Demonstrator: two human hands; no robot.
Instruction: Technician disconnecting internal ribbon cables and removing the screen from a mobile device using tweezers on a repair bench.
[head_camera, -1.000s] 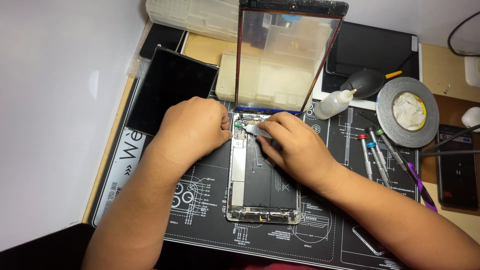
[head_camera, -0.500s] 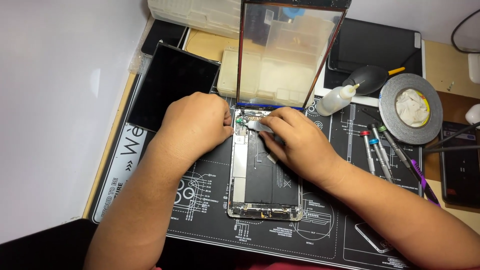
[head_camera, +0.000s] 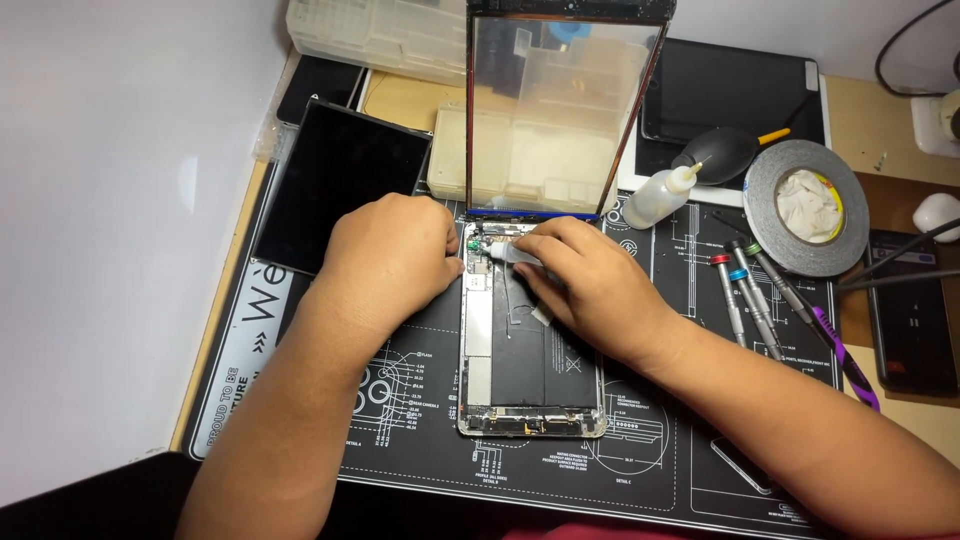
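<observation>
**A:** Where are your hands sitting against the opened tablet (head_camera: 530, 345)?

**B:** Both are at its top edge, just below the raised glass panel (head_camera: 565, 110) that stands hinged upward from that edge. Your left hand (head_camera: 390, 255) rests curled against the tablet's upper left corner, fingers tucked under; whether it grips anything I cannot tell, since the fingertips are hidden. Your right hand (head_camera: 590, 285) lies over the tablet's upper right part, pinching a thin pale tool (head_camera: 510, 250) whose tip points at the small connectors near the top left of the frame.

**A:** What has changed in the last second?

**B:** Very little. Against the two earlier views your hands have kept the same places on the tablet, and the tool tip has stayed at the same spot by the top edge. The glass panel has not tipped further. That reads as slow, fine work at one connector rather than a move to another area; you're holding steady there.

**A:** And around the tablet?

**B:** It lies on the black printed work mat (head_camera: 660, 440). Left of it, a dark screen panel (head_camera: 335, 185) leans. Right of it lie screwdrivers (head_camera: 745, 300), a white squeeze bottle (head_camera: 665, 195), a black air blower (head_camera: 725, 155) and a roll of tape (head_camera: 805, 205).
</observation>
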